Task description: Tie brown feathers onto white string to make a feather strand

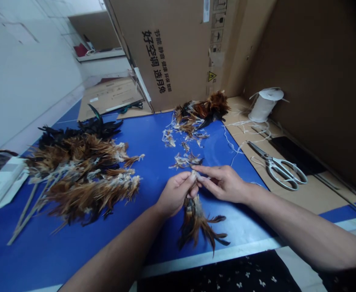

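Observation:
My left hand (pixel 174 194) is closed in a pinch around the quill end of a bunch of brown and black feathers (pixel 195 221), whose tips fan out downward towards the table's near edge. Close against it, my right hand (pixel 228 183) has its index finger reaching to the top of the quills. A whitish string (pixel 202 177) appears between its fingers and the bunch. Just beyond my fingertips lie small feather scraps (pixel 182 160) on the blue table surface (pixel 153 142). Part of the binding point is hidden by my fingers.
Large piles of brown feathers (pixel 89 194) and dark feathers (pixel 101 126) lie left, with thin sticks (pixel 28 209). Another feather heap (pixel 217 107) sits at the back. Right are silver scissors (pixel 282 170) and a string spool (pixel 263 107). Cardboard (pixel 184 52) walls the far side.

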Demonstrator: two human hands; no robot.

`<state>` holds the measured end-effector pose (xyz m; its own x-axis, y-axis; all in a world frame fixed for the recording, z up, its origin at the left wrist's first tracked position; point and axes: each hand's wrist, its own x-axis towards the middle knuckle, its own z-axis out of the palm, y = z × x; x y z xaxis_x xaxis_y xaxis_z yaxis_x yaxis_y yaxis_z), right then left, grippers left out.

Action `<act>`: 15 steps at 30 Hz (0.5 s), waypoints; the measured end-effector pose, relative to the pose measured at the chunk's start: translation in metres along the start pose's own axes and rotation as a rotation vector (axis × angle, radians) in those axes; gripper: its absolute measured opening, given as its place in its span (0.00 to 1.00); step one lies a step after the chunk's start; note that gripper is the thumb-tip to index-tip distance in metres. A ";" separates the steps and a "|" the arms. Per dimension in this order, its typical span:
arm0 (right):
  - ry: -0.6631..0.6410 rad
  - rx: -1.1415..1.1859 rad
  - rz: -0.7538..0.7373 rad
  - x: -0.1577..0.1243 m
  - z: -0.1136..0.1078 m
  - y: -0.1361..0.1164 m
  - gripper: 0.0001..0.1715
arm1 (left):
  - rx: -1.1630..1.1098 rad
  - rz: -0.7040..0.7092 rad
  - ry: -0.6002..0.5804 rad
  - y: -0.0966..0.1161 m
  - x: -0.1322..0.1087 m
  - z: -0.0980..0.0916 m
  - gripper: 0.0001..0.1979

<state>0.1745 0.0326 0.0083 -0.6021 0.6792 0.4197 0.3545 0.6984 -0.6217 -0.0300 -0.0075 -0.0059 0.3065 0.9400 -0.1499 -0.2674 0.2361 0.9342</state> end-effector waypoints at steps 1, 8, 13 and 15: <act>-0.005 -0.007 0.000 0.000 0.000 0.000 0.27 | -0.006 -0.003 -0.001 0.000 0.000 0.000 0.19; -0.007 0.013 -0.051 0.001 0.002 -0.001 0.26 | 0.001 -0.011 -0.009 -0.005 0.001 -0.006 0.17; 0.043 0.088 -0.019 0.002 0.003 0.002 0.24 | 0.085 -0.010 -0.022 -0.003 0.000 -0.008 0.18; 0.024 0.158 -0.025 0.004 0.002 0.004 0.22 | 0.113 -0.023 -0.038 -0.002 -0.001 -0.008 0.18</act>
<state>0.1721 0.0375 0.0055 -0.5913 0.6688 0.4507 0.2214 0.6720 -0.7067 -0.0369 -0.0066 -0.0106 0.3462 0.9241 -0.1616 -0.1562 0.2267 0.9614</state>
